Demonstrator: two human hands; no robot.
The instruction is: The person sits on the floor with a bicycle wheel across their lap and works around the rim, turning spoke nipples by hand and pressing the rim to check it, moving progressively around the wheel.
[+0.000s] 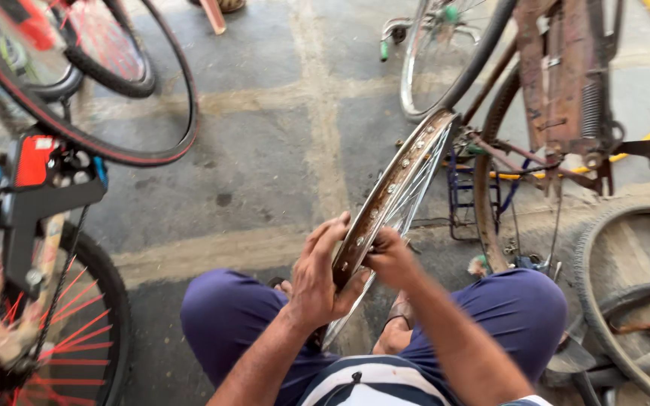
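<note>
1. The left hand (317,280), at lower centre of the frame, curls around the near edge of a bare wheel rim (389,194), fingers wrapped over the top and thumb beneath, clamped on the metal.
2. The right hand (390,256), just right of it, closes on the same rim from the other side, fingertips pinched at the rim's inner face; whether it holds a small tool cannot be told.
3. The wheel rim is a thin metal hoop, rusty brown along its outer channel with a row of pale spoke heads, and fine silvery spokes fanning inside. It stands on edge, tilted, running from between the hands up to centre right.
4. The person sits low, knees apart in purple trousers (227,316), with a striped shirt at the bottom edge.
5. The floor (265,150) is grey concrete slabs with pale, worn joints, stained and dusty.
6. At left stands a bicycle with red spokes (62,331) and black tyres; at upper right a rusted bicycle frame (566,83) with springs; at lower right a loose worn tyre (626,301) lies flat.
</note>
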